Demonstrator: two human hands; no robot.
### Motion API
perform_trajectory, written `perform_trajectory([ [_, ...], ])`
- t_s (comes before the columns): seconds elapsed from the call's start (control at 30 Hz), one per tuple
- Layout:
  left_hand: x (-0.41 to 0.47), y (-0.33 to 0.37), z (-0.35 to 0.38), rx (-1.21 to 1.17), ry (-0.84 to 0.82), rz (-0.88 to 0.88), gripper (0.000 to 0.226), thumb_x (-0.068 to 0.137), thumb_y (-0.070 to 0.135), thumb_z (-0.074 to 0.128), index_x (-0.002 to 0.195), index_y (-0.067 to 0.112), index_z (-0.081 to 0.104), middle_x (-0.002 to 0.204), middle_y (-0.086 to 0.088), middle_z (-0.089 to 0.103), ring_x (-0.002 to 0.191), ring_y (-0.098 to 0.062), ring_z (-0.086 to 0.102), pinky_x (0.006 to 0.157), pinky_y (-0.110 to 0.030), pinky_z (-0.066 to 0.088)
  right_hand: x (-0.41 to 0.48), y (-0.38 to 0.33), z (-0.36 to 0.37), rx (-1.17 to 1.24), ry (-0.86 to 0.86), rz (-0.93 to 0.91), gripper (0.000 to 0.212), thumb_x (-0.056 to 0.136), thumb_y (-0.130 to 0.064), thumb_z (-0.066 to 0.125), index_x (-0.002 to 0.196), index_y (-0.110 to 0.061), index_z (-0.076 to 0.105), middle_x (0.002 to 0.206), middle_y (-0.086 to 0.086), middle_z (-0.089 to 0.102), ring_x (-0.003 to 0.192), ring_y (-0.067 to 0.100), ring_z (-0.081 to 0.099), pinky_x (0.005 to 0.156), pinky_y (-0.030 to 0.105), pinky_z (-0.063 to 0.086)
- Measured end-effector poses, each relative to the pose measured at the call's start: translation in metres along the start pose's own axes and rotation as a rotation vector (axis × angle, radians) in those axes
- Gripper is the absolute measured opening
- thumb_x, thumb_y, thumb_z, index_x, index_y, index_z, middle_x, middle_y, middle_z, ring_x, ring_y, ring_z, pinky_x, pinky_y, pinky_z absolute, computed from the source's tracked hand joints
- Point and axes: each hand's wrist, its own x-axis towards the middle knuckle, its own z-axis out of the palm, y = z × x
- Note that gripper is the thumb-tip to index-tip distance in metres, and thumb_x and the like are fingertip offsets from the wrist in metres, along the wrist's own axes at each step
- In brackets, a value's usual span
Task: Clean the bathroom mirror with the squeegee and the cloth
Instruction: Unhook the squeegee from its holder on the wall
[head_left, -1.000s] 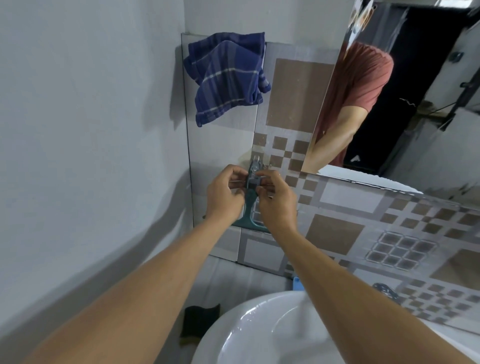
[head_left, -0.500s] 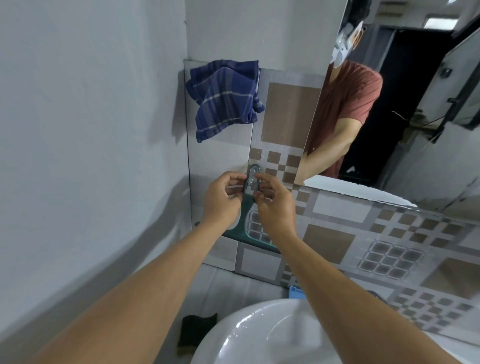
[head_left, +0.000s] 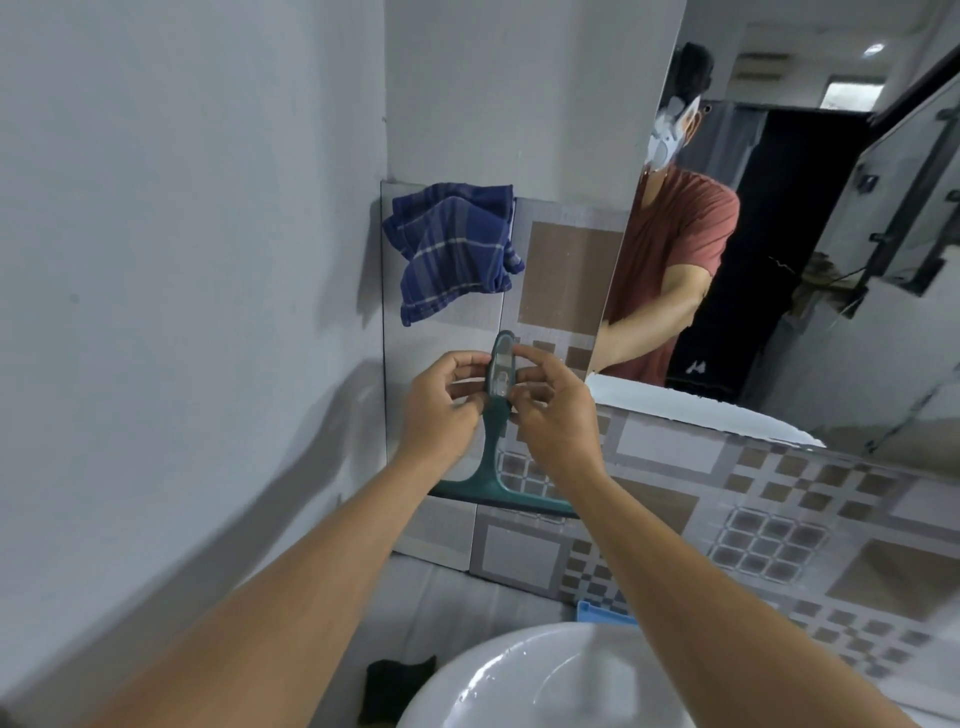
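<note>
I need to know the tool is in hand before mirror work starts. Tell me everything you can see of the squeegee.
The squeegee is dark teal, apparently plastic, with a paler grey inset in its handle. It hangs upright against the tiled wall, handle up, its wide blade bar across the bottom. The left hand and right hand both pinch the handle from either side. The blade edge is too dark to judge.

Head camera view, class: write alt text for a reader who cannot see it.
Two bare hands, left hand and right hand, hold a green squeegee by its handle, blade down, before a tiled wall. A blue checked cloth hangs above; a mirror is to the right and a white sink below.
</note>
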Motion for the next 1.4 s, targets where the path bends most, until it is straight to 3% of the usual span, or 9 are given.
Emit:
perform_trajectory([
  [0.2,-0.020,0.044,-0.009,-0.001,-0.074,0.063,0.047,0.084,-0.004,0.073,0.116,0.029,0.067,0.111,0.004,0.076,0.103,-0.015,0.072,0.092,-0.043,0.060,-0.017,-0.031,-0.026,0.032,-0.037,-0.049,0.046,0.096,0.003,0.059,0.127,-0.031,0.065,0.099,0.000,0.069,0.094,0.020,0.070,0.077,0.041,0.063],
  [0.47,-0.055,0.119,0.002,0.019,-0.102,0.177,0.048,0.087,-0.009,0.067,0.126,0.021,0.069,0.112,0.004,0.077,0.105,-0.015,0.073,0.093,-0.046,0.060,-0.057,-0.091,-0.083,0.101,-0.027,-0.119,0.048,0.092,0.004,0.065,0.122,-0.032,0.069,0.095,0.002,0.068,0.087,0.023,0.072,0.075,0.045,0.063],
  [0.8,-0.104,0.213,0.047,-0.053,-0.265,0.227,0.049,0.090,-0.006,0.066,0.124,0.029,0.067,0.117,0.005,0.075,0.113,-0.015,0.070,0.096,-0.047,0.058,-0.107,-0.157,-0.178,0.228,0.014,-0.177,0.054,0.089,0.006,0.067,0.134,-0.023,0.061,0.103,0.013,0.069,0.091,0.026,0.075,0.076,0.044,0.063],
  [0.97,-0.127,0.247,0.064,-0.028,-0.328,0.237,0.051,0.086,-0.005,0.070,0.125,0.027,0.068,0.117,0.005,0.075,0.113,-0.018,0.069,0.094,-0.046,0.060,-0.134,-0.179,-0.217,0.277,0.035,-0.194,0.059,0.089,0.006,0.068,0.142,-0.019,0.054,0.100,0.009,0.067,0.093,0.022,0.075,0.077,0.042,0.063],
  [1.1,-0.137,0.271,0.069,0.012,-0.394,0.234,0.051,0.082,-0.001,0.074,0.126,0.023,0.070,0.117,0.005,0.075,0.111,-0.021,0.070,0.093,-0.049,0.060,-0.148,-0.189,-0.241,0.255,-0.006,-0.214,0.070,0.089,0.006,0.068,0.150,-0.020,0.045,0.111,0.001,0.068,0.101,0.024,0.072,0.080,0.046,0.063],
  [1.17,-0.145,0.278,0.072,-0.016,-0.404,0.230,0.052,0.076,0.009,0.078,0.126,0.021,0.070,0.116,0.004,0.076,0.111,-0.019,0.070,0.094,-0.046,0.059,-0.152,-0.191,-0.247,0.288,0.005,-0.217,0.072,0.089,0.008,0.067,0.151,-0.019,0.043,0.113,-0.003,0.067,0.101,0.022,0.073,0.079,0.042,0.063],
  [1.23,-0.154,0.278,0.075,-0.005,-0.411,0.241,0.061,0.068,0.021,0.081,0.127,0.022,0.068,0.116,0.007,0.075,0.109,-0.015,0.070,0.095,-0.042,0.059,-0.157,-0.193,-0.251,0.344,0.036,-0.215,0.072,0.090,0.010,0.066,0.151,-0.021,0.043,0.115,0.005,0.067,0.100,0.019,0.073,0.076,0.034,0.063],
  [1.3,-0.159,0.273,0.078,0.067,-0.415,0.270,0.065,0.069,0.014,0.085,0.130,0.027,0.067,0.113,0.011,0.075,0.105,-0.011,0.071,0.095,-0.038,0.059,-0.160,-0.192,-0.255,0.389,0.073,-0.209,0.072,0.091,0.010,0.064,0.151,-0.023,0.043,0.119,0.015,0.065,0.102,0.021,0.073,0.075,0.033,0.062],
  [1.4,-0.158,0.269,0.079,0.187,-0.384,0.352,0.068,0.073,0.005,0.085,0.133,0.029,0.065,0.109,0.016,0.074,0.098,-0.003,0.070,0.093,-0.029,0.058,-0.161,-0.188,-0.261,0.375,0.143,-0.215,0.071,0.090,0.009,0.065,0.150,-0.024,0.045,0.119,0.017,0.067,0.104,0.022,0.073,0.076,0.034,0.062],
])
